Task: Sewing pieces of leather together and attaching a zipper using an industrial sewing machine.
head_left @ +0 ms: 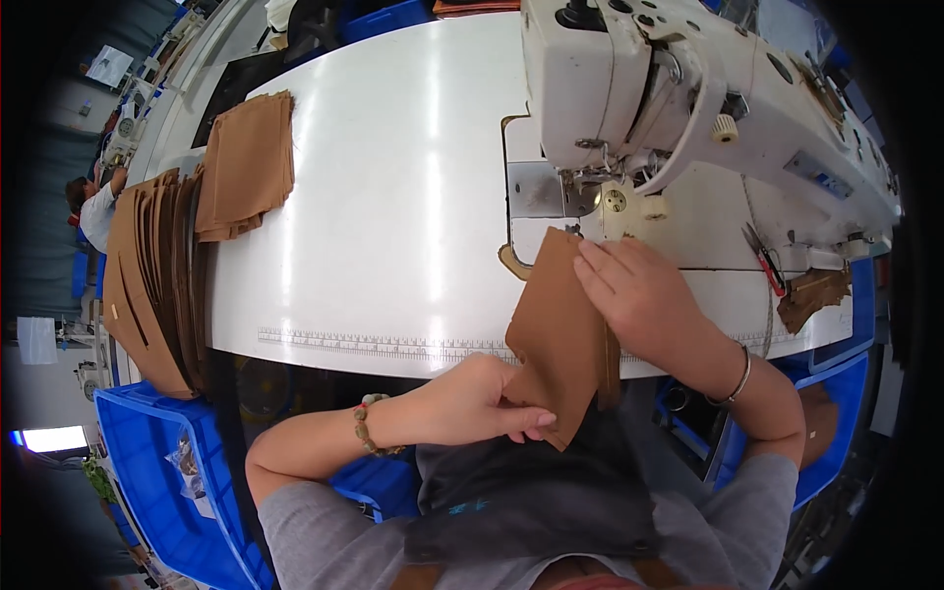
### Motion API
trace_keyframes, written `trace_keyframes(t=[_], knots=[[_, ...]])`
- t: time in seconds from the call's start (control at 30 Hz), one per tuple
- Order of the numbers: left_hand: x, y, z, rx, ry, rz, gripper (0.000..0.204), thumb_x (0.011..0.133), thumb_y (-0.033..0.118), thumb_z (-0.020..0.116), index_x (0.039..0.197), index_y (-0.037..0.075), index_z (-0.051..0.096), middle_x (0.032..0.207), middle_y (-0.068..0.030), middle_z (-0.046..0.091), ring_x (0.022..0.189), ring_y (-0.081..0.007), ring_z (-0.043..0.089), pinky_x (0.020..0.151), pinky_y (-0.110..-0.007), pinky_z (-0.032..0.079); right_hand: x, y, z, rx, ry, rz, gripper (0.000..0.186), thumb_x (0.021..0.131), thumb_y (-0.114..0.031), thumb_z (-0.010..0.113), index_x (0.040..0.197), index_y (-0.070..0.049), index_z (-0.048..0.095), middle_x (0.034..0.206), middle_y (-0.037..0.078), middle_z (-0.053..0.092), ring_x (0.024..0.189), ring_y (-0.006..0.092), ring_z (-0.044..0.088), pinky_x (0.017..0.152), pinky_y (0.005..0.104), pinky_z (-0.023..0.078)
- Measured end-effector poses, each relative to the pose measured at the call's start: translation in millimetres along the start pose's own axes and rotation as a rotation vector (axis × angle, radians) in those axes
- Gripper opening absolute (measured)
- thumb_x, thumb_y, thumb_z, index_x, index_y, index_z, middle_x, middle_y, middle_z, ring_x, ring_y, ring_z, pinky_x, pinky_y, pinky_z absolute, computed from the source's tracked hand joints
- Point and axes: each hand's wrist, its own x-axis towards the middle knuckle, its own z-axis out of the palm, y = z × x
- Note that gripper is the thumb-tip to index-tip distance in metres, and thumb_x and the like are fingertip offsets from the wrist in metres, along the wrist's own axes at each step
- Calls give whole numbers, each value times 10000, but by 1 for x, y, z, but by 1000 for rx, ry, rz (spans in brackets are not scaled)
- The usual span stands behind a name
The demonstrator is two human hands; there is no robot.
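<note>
A brown fabric piece (pixel 556 329) is held slantwise over the table's front edge, between my body and the sewing machine (pixel 629 108). My left hand (pixel 492 398) pinches its lower end, thumb on top and fingers underneath. Near the upper end, my right hand (pixel 639 295) lies on the fabric with its fingers together, gripping its right edge. More brown material hangs below on the right side of the piece. The fabric's upper corner is just in front of the machine's needle area and metal plate (pixel 536 190).
Brown fabric pieces form a flat stack (pixel 246 167) and a draped pile (pixel 152 280) at the left. A ruler strip (pixel 374 344) runs along the white table's (pixel 383 197) front edge. Red-handled scissors (pixel 767 261) and brown scraps (pixel 814 297) lie right. Blue bins (pixel 167 482) flank me.
</note>
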Motion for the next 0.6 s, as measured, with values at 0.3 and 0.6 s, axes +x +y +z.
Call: trace_keyframes(t=[0.3,0.6], knots=[[25,34,-54,946,572,324,221,966,258,753,915,43,758,795,-76,748,703,-271,700,664,-370,552,7,59,22,110,-15,-96,377,902,-80,621,1268,-44,704,1406,78,684,1280,253,664,859,375,584],[138,57,-145,960,551,669,267,896,111,763,1160,150,763,1308,-70,657,1323,-346,544,1104,-565,391,10,52,21,181,-9,-16,410,858,-34,652,1262,-63,716,1379,36,696,1290,254,659,914,370,602]])
